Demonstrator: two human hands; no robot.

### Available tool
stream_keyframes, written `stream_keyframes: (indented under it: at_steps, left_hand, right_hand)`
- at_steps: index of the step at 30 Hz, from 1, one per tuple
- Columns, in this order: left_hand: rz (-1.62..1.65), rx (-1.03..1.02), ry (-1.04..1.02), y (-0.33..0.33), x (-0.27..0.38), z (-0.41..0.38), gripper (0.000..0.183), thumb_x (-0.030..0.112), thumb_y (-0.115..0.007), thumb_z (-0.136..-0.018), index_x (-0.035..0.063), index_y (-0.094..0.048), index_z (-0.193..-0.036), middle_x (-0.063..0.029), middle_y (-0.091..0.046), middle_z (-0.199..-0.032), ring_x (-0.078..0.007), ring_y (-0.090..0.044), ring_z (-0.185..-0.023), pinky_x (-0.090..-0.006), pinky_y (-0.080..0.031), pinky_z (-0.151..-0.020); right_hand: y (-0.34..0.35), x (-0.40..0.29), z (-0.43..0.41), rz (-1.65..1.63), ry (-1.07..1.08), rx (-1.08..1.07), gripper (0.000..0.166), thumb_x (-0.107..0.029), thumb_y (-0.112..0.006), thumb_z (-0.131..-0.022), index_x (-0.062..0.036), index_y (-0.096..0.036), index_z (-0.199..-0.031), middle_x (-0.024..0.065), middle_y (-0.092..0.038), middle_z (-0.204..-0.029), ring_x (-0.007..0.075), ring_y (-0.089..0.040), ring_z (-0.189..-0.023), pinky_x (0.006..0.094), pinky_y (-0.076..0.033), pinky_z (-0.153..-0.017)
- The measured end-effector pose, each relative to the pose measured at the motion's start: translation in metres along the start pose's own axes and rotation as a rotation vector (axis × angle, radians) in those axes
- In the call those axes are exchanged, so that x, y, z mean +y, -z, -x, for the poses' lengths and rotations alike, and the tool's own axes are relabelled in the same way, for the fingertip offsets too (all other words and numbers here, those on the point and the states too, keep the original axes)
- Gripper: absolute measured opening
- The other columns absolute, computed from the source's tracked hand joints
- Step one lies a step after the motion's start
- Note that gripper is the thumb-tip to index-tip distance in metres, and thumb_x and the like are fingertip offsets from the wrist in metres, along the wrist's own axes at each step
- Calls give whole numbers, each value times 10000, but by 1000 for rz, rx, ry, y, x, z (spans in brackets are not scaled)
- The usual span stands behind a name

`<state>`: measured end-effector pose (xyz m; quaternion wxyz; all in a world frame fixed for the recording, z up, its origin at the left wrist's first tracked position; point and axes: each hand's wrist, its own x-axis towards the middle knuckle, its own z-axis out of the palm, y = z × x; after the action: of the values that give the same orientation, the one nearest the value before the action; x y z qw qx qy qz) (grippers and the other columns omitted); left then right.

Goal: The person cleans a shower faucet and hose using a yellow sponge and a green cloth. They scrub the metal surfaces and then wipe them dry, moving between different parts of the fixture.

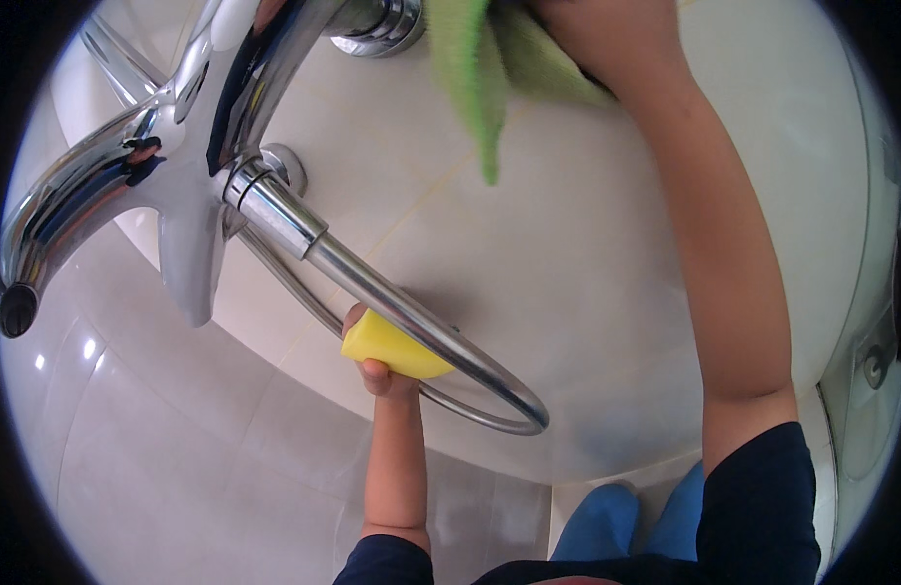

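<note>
My left hand [377, 376] is closed around a yellow sponge [396, 349], low against the pale tiled wall [538, 292]. A flexible metal shower hose [421, 322] loops in front of the sponge and partly covers it. At the top of the view, my right hand [604, 36] grips a green cloth [480, 73] that hangs down in folds. The frame's upper edge cuts off part of this hand and of the cloth. The hose runs from a chrome mixer tap [194, 131] at the upper left, whose curved spout [55, 212] points down and left.
Round chrome wall flanges [377, 40] sit behind the mixer. Glossy grey tiles [202, 424] cover the lower left. A glass panel with a metal fitting [873, 369] stands along the right edge. My feet in blue footwear [604, 523] are at the bottom.
</note>
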<state>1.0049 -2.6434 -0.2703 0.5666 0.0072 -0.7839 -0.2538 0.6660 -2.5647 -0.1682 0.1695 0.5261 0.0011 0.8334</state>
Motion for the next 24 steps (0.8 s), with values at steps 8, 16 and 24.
stream_keyframes:
  at_steps: [8, 16, 24]
  left_hand:
    - [-38, 48, -32, -5, 2, 3, 651, 692, -614, -755, 100, -565, -1022, -32, -514, -827, -133, -424, -758, -262, -358, -646]
    - [-54, 78, -17, -2, -2, 5, 693, 718, -590, -755, 75, -577, -1014, -48, -513, -861, -137, -459, -786, -263, -372, -657]
    - [243, -14, -1, 22, -16, 12, 761, 526, -777, -723, -36, -486, -1145, -134, -607, -1043, -214, -612, -946, -344, -526, -818]
  right_hand:
    - [3, -25, 30, 264, 113, -33, 318, -88, -796, -641, -36, -687, -935, 90, -656, -832, 197, -633, -763, 299, -506, -702]
    - [-21, -15, 37, 719, 346, -1, 537, -211, -779, -599, 11, -630, -1064, 139, -619, -973, 286, -588, -926, 370, -469, -829]
    - [-50, -8, 19, 675, 270, 63, 386, -188, -734, -627, 12, -635, -942, 134, -638, -922, 292, -585, -943, 383, -456, -847]
